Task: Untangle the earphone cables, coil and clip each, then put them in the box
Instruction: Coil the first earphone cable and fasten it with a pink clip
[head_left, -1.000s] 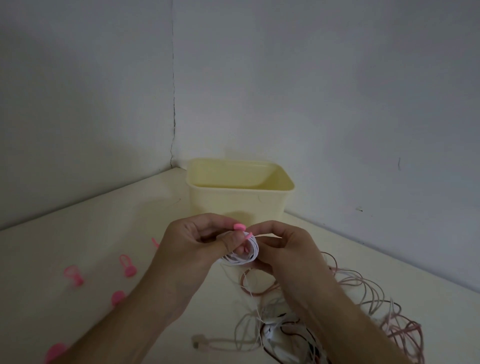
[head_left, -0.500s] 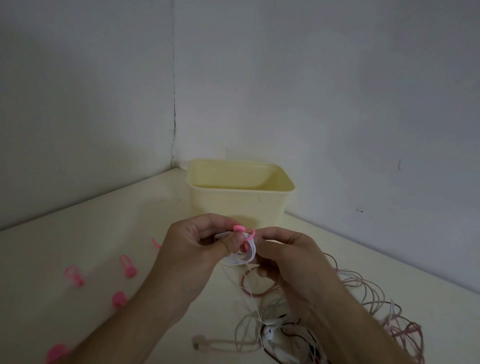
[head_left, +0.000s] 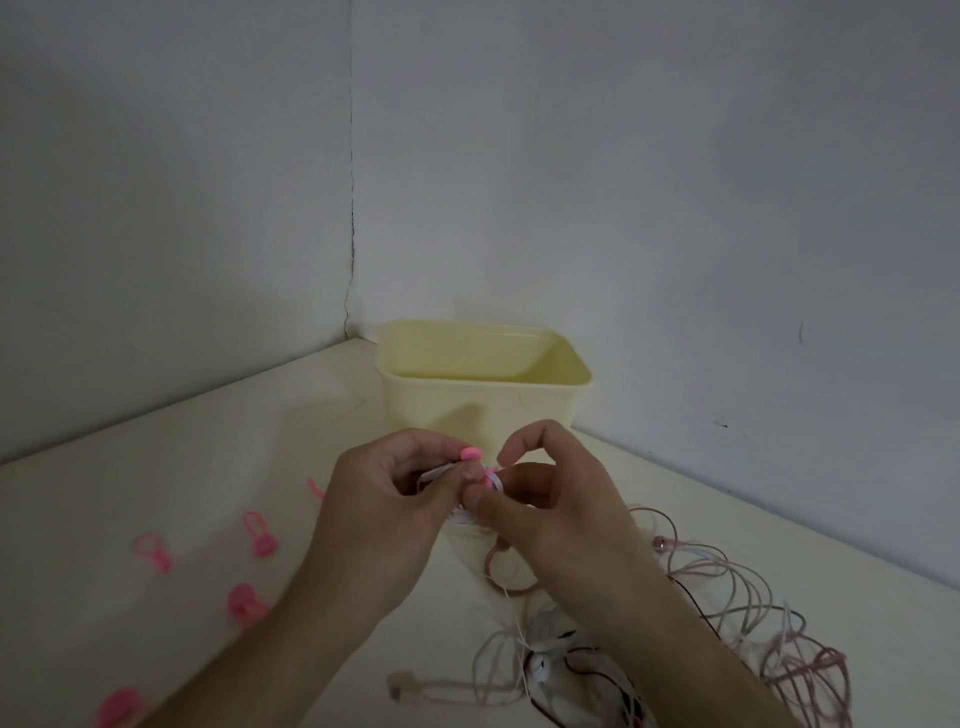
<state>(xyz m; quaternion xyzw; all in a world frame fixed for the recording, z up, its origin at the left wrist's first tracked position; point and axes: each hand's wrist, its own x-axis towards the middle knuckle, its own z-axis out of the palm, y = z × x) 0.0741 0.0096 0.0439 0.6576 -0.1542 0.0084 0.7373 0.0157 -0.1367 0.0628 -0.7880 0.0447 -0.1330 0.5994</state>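
Earphone coil: your white earphone coil (head_left: 475, 499) sits between your two hands, raised just in front of the box, mostly hidden by your fingers.
Left hand: your left hand (head_left: 387, 512) has its fingers curled round the coil's left side, thumb pressed on top; it also appears to hold the pink clip (head_left: 471, 453) whose knob shows above the thumb.
Right hand: your right hand (head_left: 553, 512) pinches the coil from the right, thumb against the strands, forefinger arched above and touching nothing.
Step in hand: clipping, I judge; the coil looks wound and the clip is going round it.
Next move: you likely need to draw the clip's loop over its knob while keeping the turns pinched, then lift the bundle over the near rim of the box.
Tangle: nearer you than the box and to its right, the remaining cables (head_left: 727, 613) lie knotted in pink, white and dark strands; a strand may trail from the coil into them, so watch for a snag.
Spare clips: left of the box, spare pink clips (head_left: 257, 540) lie scattered on the tabletop (head_left: 156, 467).
Box: the yellow box (head_left: 480, 400) stands open in the wall corner; what it holds I cannot tell.
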